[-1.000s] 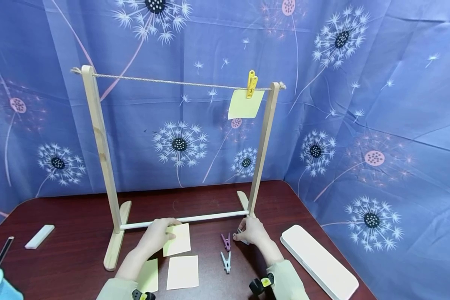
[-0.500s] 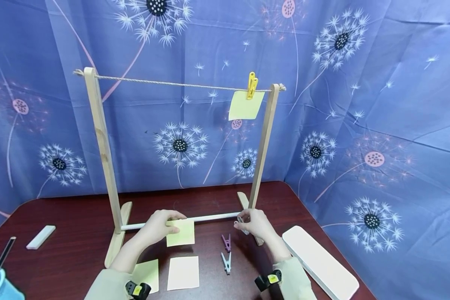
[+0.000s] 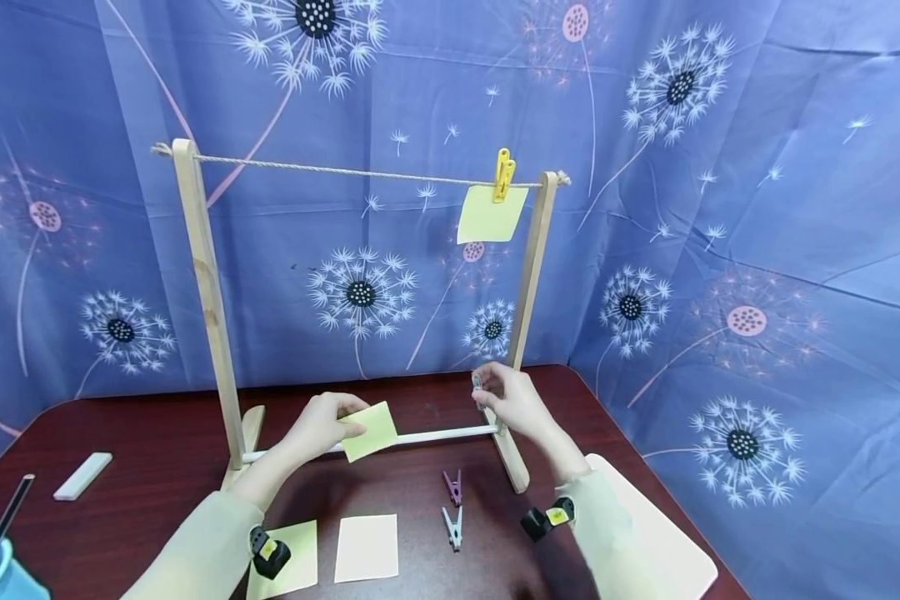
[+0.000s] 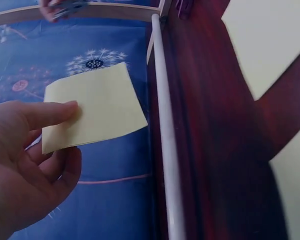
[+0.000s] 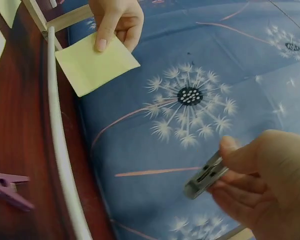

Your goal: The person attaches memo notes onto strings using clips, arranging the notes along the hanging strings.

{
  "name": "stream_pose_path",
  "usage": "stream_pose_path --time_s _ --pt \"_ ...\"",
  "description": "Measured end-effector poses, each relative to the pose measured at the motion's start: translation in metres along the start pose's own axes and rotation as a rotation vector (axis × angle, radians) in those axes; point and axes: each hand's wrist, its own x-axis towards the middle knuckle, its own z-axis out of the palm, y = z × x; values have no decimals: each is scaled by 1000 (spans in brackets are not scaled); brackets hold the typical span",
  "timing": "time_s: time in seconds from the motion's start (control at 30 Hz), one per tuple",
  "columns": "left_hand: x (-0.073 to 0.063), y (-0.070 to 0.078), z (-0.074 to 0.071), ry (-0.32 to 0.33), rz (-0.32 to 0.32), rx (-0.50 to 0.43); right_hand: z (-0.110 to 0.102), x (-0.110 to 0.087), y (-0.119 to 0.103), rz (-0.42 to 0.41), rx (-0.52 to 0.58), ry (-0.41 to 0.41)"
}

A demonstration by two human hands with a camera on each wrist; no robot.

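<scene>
My left hand (image 3: 317, 429) pinches a yellow sticky note (image 3: 375, 432) between thumb and fingers, above the rack's white bottom bar (image 3: 442, 435). In the left wrist view the thumb lies on the note's face (image 4: 110, 102) and the fingers are behind it. My right hand (image 3: 517, 404) holds a grey clothespin (image 5: 206, 176) by one end, near the rack's right post. Above, a yellow clothespin (image 3: 503, 179) fastens another yellow note (image 3: 489, 218) to the rope (image 3: 345, 172). A purple clothespin (image 3: 453, 487) and a light blue clothespin (image 3: 453, 528) lie on the table.
A pale note (image 3: 367, 548) and a yellow note (image 3: 300, 554) lie in front, the latter partly under my left wrist. At right is a long white case (image 3: 667, 546); at left, a white block (image 3: 82, 476) and a blue cup (image 3: 3, 575) with a pencil (image 3: 2, 525).
Both hands have risen from the table, the left lifting the yellow sticky note and the right lifting the grey clothespin. The note has tilted and shifted slightly right.
</scene>
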Motion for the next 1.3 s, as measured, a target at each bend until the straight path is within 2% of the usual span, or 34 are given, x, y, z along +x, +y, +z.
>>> stream_pose_path --time_s 0.13,0.4,0.57,0.67,0.8,0.97,1.13,1.3 --pt "11 9 -8 -10 13 -42 -11 16 -12 -73 -39 40" --pt "34 34 -24 20 -63 -68 -32 47 -43 -218 -28 135" --pt "46 50 -35 103 -91 -62 -44 65 -64 -358 -19 241" --pt "54 60 -42 164 -84 -69 -51 74 -79 -438 4 307" --pt "64 73 -53 240 -73 -118 -64 85 -102 -527 13 386" --pt "76 90 -66 294 -47 -182 -83 96 -131 -620 -22 443" --pt "85 104 -77 324 -34 -246 -98 109 -156 -655 -33 478" --pt "90 117 -82 359 -22 -296 -106 119 -177 -609 -11 525"
